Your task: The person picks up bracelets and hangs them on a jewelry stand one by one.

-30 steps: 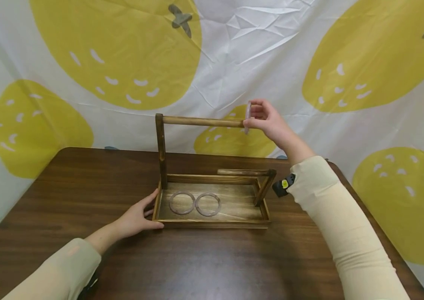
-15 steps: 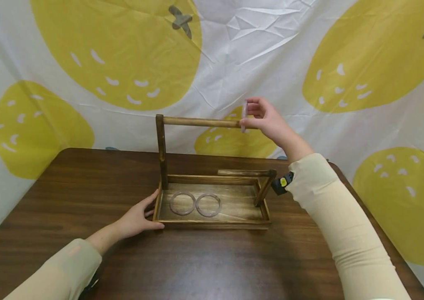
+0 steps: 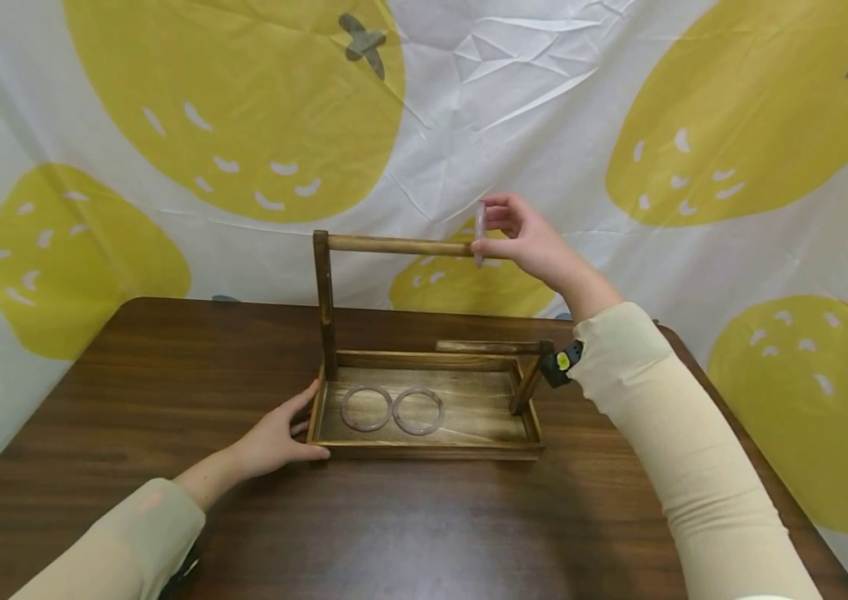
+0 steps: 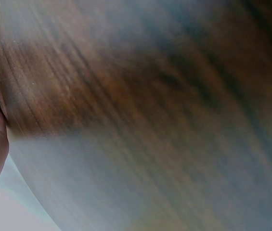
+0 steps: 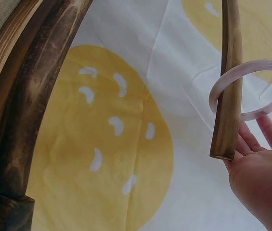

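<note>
A wooden jewellery rack [image 3: 424, 451] stands on the table, a shallow tray with a tall rod [image 3: 394, 245] on the left post and a lower rod [image 3: 487, 347] on the right post. My left hand [image 3: 270, 439] holds the tray's left end, thumb at the front corner and fingers along the side. My right hand [image 3: 532, 246] pinches a pale lilac bangle [image 5: 256, 66] between thumb and fingers. In the right wrist view the tall rod's free end passes through this upright bangle. Two similar bangles, one left [image 3: 366, 427] and one right [image 3: 418, 431], lie side by side in the tray.
The dark wood table [image 3: 364, 533] reaches back to a white cloth [image 3: 499, 100] printed with yellow fruit. The right post [image 3: 527, 383] of the rack rises below my right forearm. A black wrist camera [image 3: 562, 364] sits near that post.
My right hand has moved a little to the left along the tall rod, carrying the bangle farther from the free end. The left hand and the tray bangles stay put.
</note>
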Motion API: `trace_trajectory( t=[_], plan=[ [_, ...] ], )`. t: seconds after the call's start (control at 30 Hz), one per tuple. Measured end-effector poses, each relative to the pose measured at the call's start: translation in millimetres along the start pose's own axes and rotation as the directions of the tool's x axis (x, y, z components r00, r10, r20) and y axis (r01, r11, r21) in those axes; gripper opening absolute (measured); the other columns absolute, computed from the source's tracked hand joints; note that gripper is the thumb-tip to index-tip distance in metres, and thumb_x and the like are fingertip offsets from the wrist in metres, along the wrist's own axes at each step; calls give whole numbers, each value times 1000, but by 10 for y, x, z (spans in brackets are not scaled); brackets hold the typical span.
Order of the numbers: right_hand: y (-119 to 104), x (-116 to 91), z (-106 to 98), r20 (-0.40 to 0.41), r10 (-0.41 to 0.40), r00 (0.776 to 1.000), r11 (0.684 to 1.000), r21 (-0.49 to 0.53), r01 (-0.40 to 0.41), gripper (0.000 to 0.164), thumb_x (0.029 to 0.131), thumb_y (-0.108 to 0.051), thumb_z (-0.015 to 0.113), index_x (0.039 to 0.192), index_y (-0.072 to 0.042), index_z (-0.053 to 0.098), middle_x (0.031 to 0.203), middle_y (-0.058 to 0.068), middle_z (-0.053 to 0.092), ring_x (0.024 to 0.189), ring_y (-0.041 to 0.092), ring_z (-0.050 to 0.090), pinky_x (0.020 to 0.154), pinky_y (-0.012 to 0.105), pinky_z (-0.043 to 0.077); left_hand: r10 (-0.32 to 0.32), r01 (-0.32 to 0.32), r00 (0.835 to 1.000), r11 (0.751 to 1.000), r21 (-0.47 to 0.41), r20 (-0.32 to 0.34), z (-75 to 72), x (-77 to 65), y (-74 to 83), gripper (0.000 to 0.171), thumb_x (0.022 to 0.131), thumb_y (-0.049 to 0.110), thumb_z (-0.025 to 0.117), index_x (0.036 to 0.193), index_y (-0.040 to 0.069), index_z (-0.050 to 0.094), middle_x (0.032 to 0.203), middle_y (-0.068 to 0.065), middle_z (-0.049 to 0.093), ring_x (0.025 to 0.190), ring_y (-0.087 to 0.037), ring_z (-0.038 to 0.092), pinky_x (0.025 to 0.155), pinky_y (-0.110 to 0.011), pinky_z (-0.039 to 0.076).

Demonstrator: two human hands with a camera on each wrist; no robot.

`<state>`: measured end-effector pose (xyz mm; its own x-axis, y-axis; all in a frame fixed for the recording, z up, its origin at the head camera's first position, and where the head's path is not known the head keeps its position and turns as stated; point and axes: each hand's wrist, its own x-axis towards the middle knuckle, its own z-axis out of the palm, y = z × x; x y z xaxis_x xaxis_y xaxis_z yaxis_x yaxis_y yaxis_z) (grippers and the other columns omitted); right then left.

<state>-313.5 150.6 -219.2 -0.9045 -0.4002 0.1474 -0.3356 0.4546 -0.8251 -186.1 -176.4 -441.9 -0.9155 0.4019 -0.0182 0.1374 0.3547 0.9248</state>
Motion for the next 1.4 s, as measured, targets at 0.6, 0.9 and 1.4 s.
trace_trajectory(
  t=[0.6, 0.9, 1.4],
  plan=[
    [-176, 95, 129, 63, -21, 998, 984, -176, 32, 72, 83, -19, 69, 143, -7, 31, 138, 15, 43, 130, 27, 40, 109, 46, 36, 4, -4, 1000, 1000, 2, 1, -3, -14, 23, 104, 76, 12, 78, 149, -2, 5, 153, -31, 7, 128, -50, 36, 101, -46, 46],
    [-235, 132, 237, 79, -21, 997, 984, -173, 34, 71, 83, -17, 69, 142, -4, 32, 135, 18, 44, 129, 30, 41, 110, 46, 34, 7, -7, 1000, 1000, -2, 2, -3, -28, 37, 104, 76, 11, 77, 149, -2, 4, 153, -31, 7, 129, -50, 35, 102, -47, 44],
    [-312, 189, 393, 123, -53, 991, 975, -209, 78, 70, 82, -19, 71, 139, -3, 35, 132, 16, 46, 126, 27, 42, 108, 44, 37, 11, -11, 1000, 1000, 11, -6, -9, -11, 6, 104, 76, 12, 78, 149, -3, 5, 152, -31, 9, 129, -49, 35, 102, -46, 44]
  ],
)
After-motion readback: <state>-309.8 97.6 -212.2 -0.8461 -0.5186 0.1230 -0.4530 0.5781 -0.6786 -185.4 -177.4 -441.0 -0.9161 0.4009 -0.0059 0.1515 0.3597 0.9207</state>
